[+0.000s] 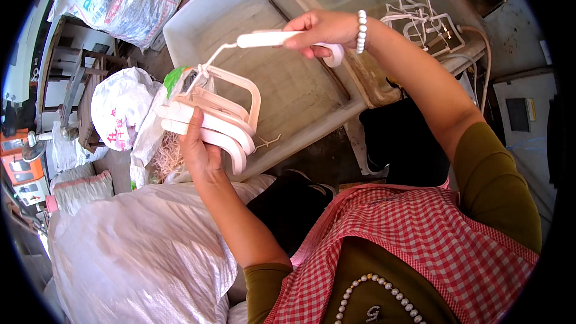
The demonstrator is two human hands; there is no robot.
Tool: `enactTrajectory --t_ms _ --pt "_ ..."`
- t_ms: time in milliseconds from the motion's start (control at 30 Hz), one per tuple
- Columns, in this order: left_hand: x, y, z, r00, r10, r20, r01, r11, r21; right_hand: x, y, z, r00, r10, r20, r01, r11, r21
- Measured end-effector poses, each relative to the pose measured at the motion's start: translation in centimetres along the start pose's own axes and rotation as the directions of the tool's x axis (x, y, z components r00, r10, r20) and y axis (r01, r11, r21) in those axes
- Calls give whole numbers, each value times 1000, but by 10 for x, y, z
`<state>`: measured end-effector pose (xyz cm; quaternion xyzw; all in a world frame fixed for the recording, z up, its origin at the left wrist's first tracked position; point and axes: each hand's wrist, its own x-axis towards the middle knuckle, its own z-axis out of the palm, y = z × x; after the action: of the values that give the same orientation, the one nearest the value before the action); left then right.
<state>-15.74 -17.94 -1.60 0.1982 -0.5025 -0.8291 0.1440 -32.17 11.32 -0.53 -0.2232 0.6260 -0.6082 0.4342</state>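
Note:
My left hand [201,151] is closed around a bunch of several white, hook-ended plastic handles [207,127]. My right hand [321,31] grips one more white plastic handle [264,39] with a curved end, held higher and farther right. From its straight end a thin crooked strip [217,55] runs down to a knot of plastic by the bunch. A pale angular plastic loop [255,93] stands out beside the bunch; whether it joins the handles I cannot tell. Both hands are above a large, pale plastic tub [180,24].
More white moulded plastic frames [423,21] lie in a second tub at the far right. An open bag of thin plastic scraps [168,159] stands left of the tub. Big white sacks [144,246] fill the near left. A hose [487,72] hangs at the right.

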Motion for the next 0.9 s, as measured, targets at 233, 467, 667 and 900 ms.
enactTrajectory --t_ms 233,467,667,900 --pt "0 0 4 997 58 47 -61 996 69 16 28 9 858 -280 -431 -382 214 -899" --pt "-12 -22 15 996 -65 61 63 998 21 19 6 25 831 -50 -554 -97 968 -233" --pt "-22 -27 49 978 -137 157 151 985 -81 26 30 115 946 -227 -231 249 966 75" --pt "-23 -45 43 965 -134 224 172 972 -161 34 47 135 840 -420 -343 397 907 -139"
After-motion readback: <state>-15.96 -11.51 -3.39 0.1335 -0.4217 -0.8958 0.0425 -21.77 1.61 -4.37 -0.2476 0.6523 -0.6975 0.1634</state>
